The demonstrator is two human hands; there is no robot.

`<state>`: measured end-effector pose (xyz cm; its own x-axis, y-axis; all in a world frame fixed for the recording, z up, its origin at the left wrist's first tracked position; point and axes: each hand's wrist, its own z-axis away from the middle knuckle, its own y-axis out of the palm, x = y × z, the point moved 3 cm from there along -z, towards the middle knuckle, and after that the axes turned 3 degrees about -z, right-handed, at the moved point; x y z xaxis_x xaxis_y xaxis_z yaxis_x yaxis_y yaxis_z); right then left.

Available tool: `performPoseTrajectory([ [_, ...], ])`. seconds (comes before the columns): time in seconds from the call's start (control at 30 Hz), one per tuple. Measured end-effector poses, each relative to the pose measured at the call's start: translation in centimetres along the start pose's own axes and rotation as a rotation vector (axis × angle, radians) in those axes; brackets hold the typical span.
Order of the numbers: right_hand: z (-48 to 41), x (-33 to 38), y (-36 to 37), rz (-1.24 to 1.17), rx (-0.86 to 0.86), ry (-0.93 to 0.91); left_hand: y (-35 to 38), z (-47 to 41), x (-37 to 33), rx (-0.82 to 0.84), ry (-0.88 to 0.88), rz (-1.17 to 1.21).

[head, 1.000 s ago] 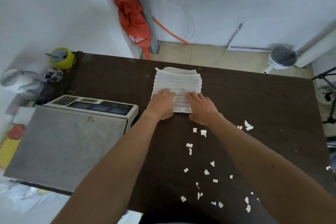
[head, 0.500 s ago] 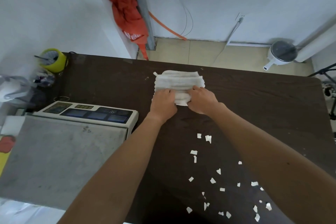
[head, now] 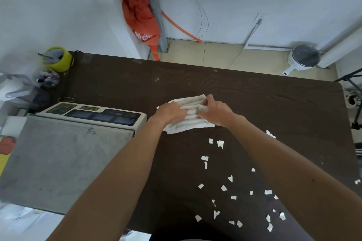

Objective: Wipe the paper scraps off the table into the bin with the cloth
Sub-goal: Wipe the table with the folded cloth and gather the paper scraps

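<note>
Both hands grip the bunched cloth, with the scraps scattered nearer the camera.

From my remote seat I see the left hand (head: 172,112) and right hand (head: 215,111) side by side near the middle of the dark wooden table (head: 274,103). Each has its fingers curled into the white ribbed cloth (head: 188,125), which lies gathered in folds on the tabletop beneath them. The white paper scraps (head: 204,158) are strewn loosely over the table on the near side of the cloth, mostly between and under the two forearms, and they are apart from the cloth. A grey weighing scale (head: 74,154) with a display panel sits just left of the left wrist. A yellow roll of tape (head: 57,58) stands at the far left corner.
</note>
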<state>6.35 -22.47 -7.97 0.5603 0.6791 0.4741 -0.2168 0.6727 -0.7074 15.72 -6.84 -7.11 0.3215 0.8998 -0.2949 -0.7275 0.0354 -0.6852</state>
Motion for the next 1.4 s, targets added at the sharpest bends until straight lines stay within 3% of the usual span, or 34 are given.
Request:
performPoseTrajectory([
  [0.17, 0.5, -1.4, -0.3, 0.014, -0.058, -0.005, 0.5, 1.4, 0.9, 0.133, -0.140, 0.283],
  [0.37, 0.6, -1.3, 0.4, 0.182, -0.020, -0.069, 2.0, 2.2, 1.3, -0.063, -0.111, 0.222],
  [0.53, 0.6, -0.8, 0.2, 0.253, -0.032, -0.102, 1.8, 2.6, 1.7, -0.137, -0.151, 0.337],
  [0.63, 0.9, -0.6, 0.6, 0.271, -0.050, -0.100, 1.8, 3.0, 1.2, -0.359, -0.027, 0.008],
  [0.7, 1.3, -0.5, 0.9, 0.279, -0.063, -0.103, 2.4, 3.1, 0.9, -0.355, 0.078, -0.151],
  [0.8, 1.8, -0.3, 1.1, 0.311, -0.067, -0.115, 3.1, 2.9, 1.2, -0.159, 0.067, -0.088],
  [0.93, 2.3, 0.1, 1.5, 0.357, -0.047, -0.137, 3.7, 3.4, 1.4, -0.150, 0.032, -0.096],
  [1.4, 4.5, 0.6, 3.1, 0.324, -0.137, -0.211, 6.7, 5.4, 1.3, -0.364, -0.003, -0.050],
])
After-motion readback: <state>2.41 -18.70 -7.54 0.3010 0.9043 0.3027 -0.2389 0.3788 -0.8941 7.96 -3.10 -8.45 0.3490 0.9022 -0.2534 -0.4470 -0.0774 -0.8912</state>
